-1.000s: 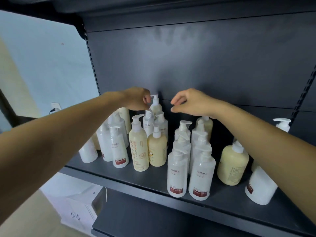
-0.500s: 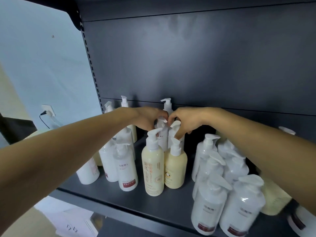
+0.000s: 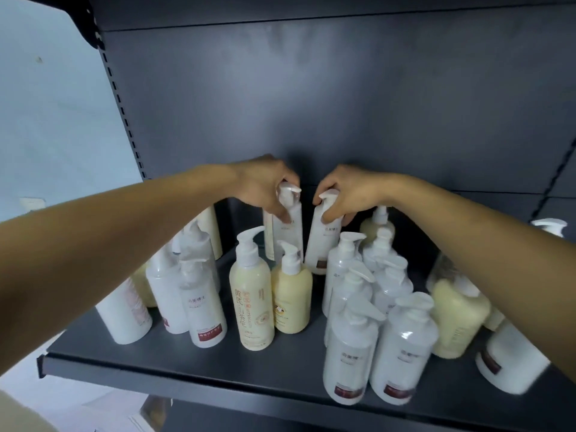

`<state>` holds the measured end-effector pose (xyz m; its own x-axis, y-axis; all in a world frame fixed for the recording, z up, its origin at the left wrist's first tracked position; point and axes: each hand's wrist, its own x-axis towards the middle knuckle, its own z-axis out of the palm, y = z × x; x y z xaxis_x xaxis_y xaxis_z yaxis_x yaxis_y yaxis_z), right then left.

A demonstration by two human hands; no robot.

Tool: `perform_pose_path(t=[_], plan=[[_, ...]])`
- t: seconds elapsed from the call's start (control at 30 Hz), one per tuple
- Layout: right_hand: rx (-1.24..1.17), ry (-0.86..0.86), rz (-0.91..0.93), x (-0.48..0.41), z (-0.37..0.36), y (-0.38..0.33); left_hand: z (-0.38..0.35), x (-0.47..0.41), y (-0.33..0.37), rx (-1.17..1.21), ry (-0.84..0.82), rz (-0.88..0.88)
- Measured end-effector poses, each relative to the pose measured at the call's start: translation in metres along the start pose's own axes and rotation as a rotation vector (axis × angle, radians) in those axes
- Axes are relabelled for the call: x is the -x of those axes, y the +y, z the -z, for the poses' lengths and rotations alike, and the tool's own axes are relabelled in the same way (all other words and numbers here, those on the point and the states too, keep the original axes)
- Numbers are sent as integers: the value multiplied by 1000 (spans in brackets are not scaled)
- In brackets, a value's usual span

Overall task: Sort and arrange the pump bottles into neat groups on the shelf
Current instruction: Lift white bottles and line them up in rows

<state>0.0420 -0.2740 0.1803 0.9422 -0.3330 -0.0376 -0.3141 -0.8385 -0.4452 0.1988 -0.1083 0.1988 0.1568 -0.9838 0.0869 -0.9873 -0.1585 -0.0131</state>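
A dark back panel (image 3: 343, 98) fills most of our view. Below it the dark shelf (image 3: 193, 366) carries all the pump bottles. A pale wall (image 3: 53, 120) shows to the left of the unit.

Our two bare arms reach in from either side and meet at the rear middle of the shelf. At the front right stands a white cluster (image 3: 349, 353), its bottles packed close in rows running back. Right of it is a wide yellow bottle (image 3: 458, 319). On the left side stands a left group (image 3: 202, 307) of white bottles, partly hidden by our left arm. Between the two groups a tall cream bottle (image 3: 252, 294) and a short yellow bottle (image 3: 291, 294) stand side by side, touching.

Behind that pair, our left hand (image 3: 265, 185) grips the neck of the left bottle (image 3: 288, 229), roughly upright. Our right hand (image 3: 349, 194) grips the right bottle (image 3: 321, 241) just under its pump, leaning a little. Both held bottles are white and near each other. We cannot tell whether their bases touch the shelf.
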Motion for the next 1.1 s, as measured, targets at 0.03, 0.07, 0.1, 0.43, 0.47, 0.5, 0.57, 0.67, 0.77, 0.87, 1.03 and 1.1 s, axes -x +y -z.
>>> perform_pose_path(t=[0.03,0.07,0.1,0.43,0.47,0.5,0.57,0.67,0.77,0.87,1.03,1.1], plan=[[-19,28,-16,6,6,6,5,-5,7,1,-2,-10],[-27,50,-36,12,11,13,9,-11,16,3,-9,-25],[-26,65,-56,19,15,18,11,-17,25,8,-19,-40],[-76,85,-219,57,19,59,-13,-66,85,123,-203,-98],[-76,74,-229,55,18,59,-17,-68,87,127,-221,-86],[-76,57,-240,53,16,59,-21,-70,87,129,-236,-76],[-71,11,-264,46,12,59,-27,-73,88,125,-251,-81],[-55,-68,-319,36,10,57,-34,-75,85,135,-250,-83],[-25,-145,-372,31,15,52,-38,-78,82,189,-254,-82],[0,-174,-404,26,17,49,-40,-79,81,240,-259,-90],[-8,-247,-442,24,13,50,-37,-82,85,253,-297,-104],[-17,-254,-426,26,13,50,-33,-82,88,243,-326,-114]])
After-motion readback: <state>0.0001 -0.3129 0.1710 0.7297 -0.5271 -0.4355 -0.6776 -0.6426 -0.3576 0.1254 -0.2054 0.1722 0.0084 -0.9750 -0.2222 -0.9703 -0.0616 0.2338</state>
